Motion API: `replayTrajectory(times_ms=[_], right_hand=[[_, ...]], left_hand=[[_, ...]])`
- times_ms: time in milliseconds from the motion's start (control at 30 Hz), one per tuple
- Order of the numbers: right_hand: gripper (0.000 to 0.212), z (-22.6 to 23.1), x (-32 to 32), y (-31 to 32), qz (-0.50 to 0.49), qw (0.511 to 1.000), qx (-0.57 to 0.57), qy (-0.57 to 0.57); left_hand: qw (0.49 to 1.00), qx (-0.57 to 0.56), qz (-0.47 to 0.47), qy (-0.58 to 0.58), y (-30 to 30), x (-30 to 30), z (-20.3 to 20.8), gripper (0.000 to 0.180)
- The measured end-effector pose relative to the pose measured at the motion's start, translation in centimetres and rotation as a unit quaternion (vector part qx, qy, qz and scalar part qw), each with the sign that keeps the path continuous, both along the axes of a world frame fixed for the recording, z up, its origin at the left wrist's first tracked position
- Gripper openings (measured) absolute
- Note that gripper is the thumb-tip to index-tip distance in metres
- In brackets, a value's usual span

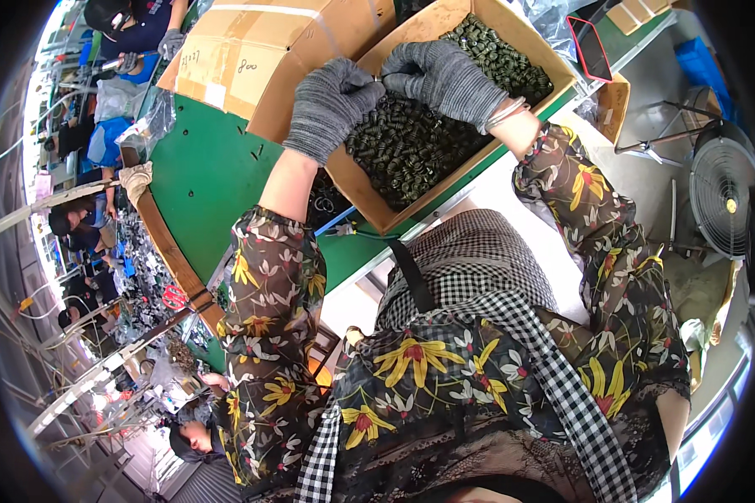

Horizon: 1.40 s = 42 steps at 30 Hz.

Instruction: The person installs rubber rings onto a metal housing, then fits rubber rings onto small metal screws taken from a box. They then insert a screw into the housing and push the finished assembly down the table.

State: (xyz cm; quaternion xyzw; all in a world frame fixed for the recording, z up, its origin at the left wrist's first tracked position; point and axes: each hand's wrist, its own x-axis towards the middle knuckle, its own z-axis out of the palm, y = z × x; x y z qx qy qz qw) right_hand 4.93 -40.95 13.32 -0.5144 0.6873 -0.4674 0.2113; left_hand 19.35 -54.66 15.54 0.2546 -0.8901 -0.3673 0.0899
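Note:
Both of my hands wear grey knitted gloves and meet above an open cardboard box (376, 220). My left hand (331, 109) is closed, thumb and fingertips pinched together. Close beside it my right hand (449, 80) is pinched too, its fingertips almost touching the left ones. Between them shows a tiny shiny bit, too small to name. Under the hands the box holds a heap of small dark ribbed metal parts (407, 155), coil-like in look. More of them fill its far right end.
A closed cardboard box (252, 54) stands behind my left hand on the green tabletop (197, 180). A red-edged phone (590, 50) lies at the far right. On the right floor stands a round fan (721, 197). Other people work at the left, beyond a curved wooden edge (166, 235).

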Motion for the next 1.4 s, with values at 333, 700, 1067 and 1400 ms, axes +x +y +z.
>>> replayTrajectory(times_ms=[333,700,1067,1400], right_hand=[[0.027,1.3,-0.6,0.4,0.103,0.947,0.069,-0.297],[0.032,0.3,0.0,0.0,0.113,0.837,0.077,-0.53],[0.02,-7.6,2.3,-3.6,0.212,0.946,0.142,0.197],[0.026,-7.4,5.4,-4.2,0.291,0.855,0.094,0.419]], left_hand=[[0.967,0.237,-0.027,0.091,0.6,0.7,1.8,0.027],[0.985,0.125,-0.087,0.082,0.1,0.4,1.8,0.029],[0.974,-0.173,0.133,0.066,1.2,7.9,-6.4,0.014],[0.94,-0.282,0.15,0.119,2.6,8.9,-7.7,0.011]])
